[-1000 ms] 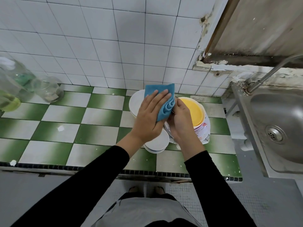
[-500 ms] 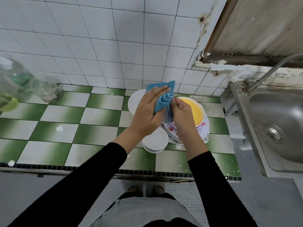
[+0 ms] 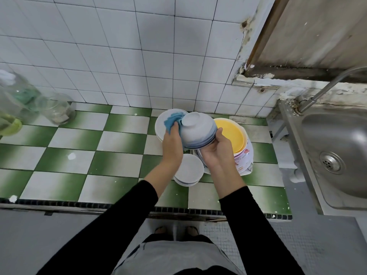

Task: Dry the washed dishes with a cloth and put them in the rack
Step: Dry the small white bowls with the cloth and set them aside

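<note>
Gripping a bowl (image 3: 198, 129) upside down above the counter (image 3: 75, 139), the right hand (image 3: 216, 153) has its thumb up along the bowl's right side and its fingers curled beneath the rim. The bowl is white with blue bands near the rim, and its foot ring points up and a little toward the tiled wall (image 3: 119, 56). The left hand (image 3: 172, 145) clutches a bunched blue cloth (image 3: 172, 119) and presses it against the bowl's left side. How far the cloth reaches under the rim is hidden by the hand, so that cannot be told.

Just behind the cloth, a white plate (image 3: 160, 128) sits on the counter close to the wall. To the right of the bowl, a yellow dish (image 3: 230, 133) lies in the top of a white flowered pot (image 3: 246, 159). Below the two hands, nearer the counter's front edge, stands a short stack of small white dishes (image 3: 189, 169), partly covered by the left wrist.

The counter is tiled in green and white checks. At its far left end are a clear glass jar (image 3: 57, 110) and a larger glass bottle (image 3: 17, 100), both blurred at the edge of view. A steel sink (image 3: 341, 191) adjoins the counter on the right, with a tap (image 3: 325, 86) rising at its back corner. Both arms wear black sleeves (image 3: 123, 215).
</note>
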The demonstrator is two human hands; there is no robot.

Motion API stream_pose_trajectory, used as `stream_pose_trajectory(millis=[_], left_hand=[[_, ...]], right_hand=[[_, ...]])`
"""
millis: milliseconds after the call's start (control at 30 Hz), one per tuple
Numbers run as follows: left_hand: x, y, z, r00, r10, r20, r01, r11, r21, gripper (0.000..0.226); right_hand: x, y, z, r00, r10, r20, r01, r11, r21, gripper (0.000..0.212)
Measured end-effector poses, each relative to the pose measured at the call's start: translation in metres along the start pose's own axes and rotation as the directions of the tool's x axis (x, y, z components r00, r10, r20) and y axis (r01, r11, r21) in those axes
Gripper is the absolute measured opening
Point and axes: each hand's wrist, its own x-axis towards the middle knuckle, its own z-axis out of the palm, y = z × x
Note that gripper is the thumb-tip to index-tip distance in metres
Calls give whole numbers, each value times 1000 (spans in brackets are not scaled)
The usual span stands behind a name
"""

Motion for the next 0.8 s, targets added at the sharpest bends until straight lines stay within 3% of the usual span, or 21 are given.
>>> stream_pose_trajectory(millis=[100, 167, 200, 267, 300, 367, 400, 467, 600, 700, 800], left_hand=[[-21, -21, -1, 927, 366, 82, -372, 926, 64, 43], [-22, -33, -5, 780, 571, 258, -616, 772, 154, 52], [-19, -38, -7, 686, 638, 351, -724, 645, 243, 53], [-11, -40, -14, 512, 691, 510, -857, 372, 357, 54], [-7, -37, -17, 451, 686, 571, -889, 286, 359, 54], [2, -28, -23, 360, 660, 660, -927, 175, 332, 54], [6, -23, -25, 353, 648, 675, -930, 164, 328, 54], [8, -11, -24, 428, 646, 632, -903, 270, 334, 53], [2, -4, -16, 521, 658, 544, -854, 401, 332, 50], [2, 3, -11, 745, 538, 394, -651, 714, 257, 37], [3, 12, -7, 888, 377, 264, -431, 882, 190, 19]], right_hand=[[1, -1, 6, 1000, 3, 17, -5, 993, 122, 30], [-1, -2, 8, 1000, 4, 17, -6, 993, 122, 28], [-2, -2, 8, 1000, 14, 16, -15, 996, 93, 27], [-5, -1, 5, 998, 53, 30, -53, 999, 10, 28], [-5, -1, 2, 997, 73, 38, -72, 997, -22, 31], [-7, -1, -1, 997, 61, 56, -55, 993, -100, 33], [-7, 0, -2, 996, 43, 74, -31, 987, -155, 30], [-7, -2, -2, 993, -7, 117, 41, 957, -288, 16], [-13, -10, 5, 976, -116, 184, 198, 824, -530, 20], [-15, -15, 6, 959, -188, 214, 284, 652, -703, 24], [-16, -18, 6, 956, -234, 175, 291, 710, -642, 26]])
